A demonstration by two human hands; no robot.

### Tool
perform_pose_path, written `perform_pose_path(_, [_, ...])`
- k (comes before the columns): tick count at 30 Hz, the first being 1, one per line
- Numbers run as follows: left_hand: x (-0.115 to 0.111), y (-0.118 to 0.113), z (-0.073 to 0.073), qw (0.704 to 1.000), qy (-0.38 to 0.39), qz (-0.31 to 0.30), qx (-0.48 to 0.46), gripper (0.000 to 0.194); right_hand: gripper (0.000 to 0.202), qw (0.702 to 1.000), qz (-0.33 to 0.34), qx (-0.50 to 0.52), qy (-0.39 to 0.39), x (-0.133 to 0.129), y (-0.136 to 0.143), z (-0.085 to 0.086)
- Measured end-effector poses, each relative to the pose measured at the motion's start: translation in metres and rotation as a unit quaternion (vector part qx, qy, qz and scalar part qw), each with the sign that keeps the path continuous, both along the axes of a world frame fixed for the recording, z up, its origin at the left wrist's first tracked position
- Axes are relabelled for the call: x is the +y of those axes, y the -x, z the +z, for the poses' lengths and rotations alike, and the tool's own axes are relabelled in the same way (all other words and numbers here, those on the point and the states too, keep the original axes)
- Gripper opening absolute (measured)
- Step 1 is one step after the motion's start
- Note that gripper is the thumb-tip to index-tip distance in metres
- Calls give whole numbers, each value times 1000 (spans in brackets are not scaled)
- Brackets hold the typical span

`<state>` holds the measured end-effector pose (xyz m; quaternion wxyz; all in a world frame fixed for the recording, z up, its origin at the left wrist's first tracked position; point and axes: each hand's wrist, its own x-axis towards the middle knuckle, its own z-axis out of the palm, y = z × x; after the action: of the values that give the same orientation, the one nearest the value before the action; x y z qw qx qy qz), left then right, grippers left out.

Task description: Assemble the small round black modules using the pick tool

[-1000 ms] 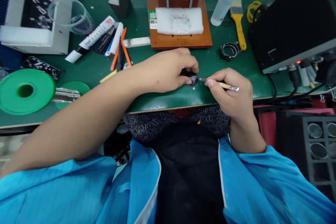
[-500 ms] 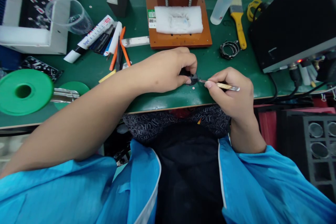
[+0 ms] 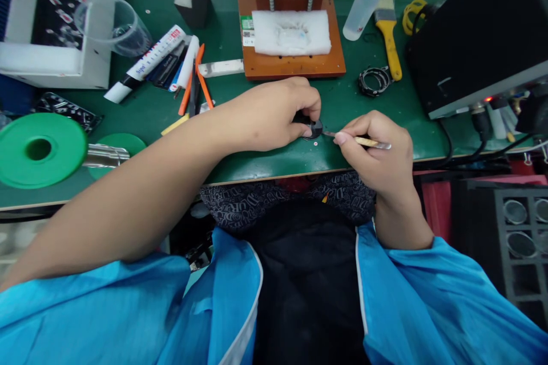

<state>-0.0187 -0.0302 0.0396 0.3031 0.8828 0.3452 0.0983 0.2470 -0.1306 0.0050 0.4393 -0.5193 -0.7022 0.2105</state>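
Observation:
My left hand (image 3: pixel 278 117) rests on the green bench top, thumb and fingers closed on a small round black part (image 3: pixel 315 129), most of which they cover. To its right, my right hand (image 3: pixel 379 148) pinches a thin metal tool with a yellowish grip (image 3: pixel 366 141) like a pen. The tool's narrow tip points left and lies close beside the black part's edge; whether they touch I cannot tell. Just below the part sits a tiny pale ring-like piece (image 3: pixel 315 144) on the bench.
Behind my hands stands a brown press fixture (image 3: pixel 295 67) with a white foam block (image 3: pixel 293 34). Right are a black ring-shaped case (image 3: pixel 374 81), brush (image 3: pixel 389 40), bottle (image 3: pixel 363 5) and dark box (image 3: pixel 475 28). Left lie a marker (image 3: pixel 156 52), orange tweezers (image 3: pixel 204 88) and green spool (image 3: pixel 40 150).
The black part is turned slightly in my left fingers, so a little more of its rounded edge shows. Both hands have stayed almost in place.

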Motion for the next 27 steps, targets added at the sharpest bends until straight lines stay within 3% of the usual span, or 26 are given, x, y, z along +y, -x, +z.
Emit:
perform_pose_path(18, [1,1,-2,1000,6,1,-6,18,21,997,78,2,2,1,-2,1])
perform_pose_path(24, [1,-1,-1,1000,10,7,4,18,23,999,42,-1,-29,1,0,-3])
perform_pose_path(27, [0,-2,0,1000,5,6,13,20,23,998,54,8,-43,2,0,-4])
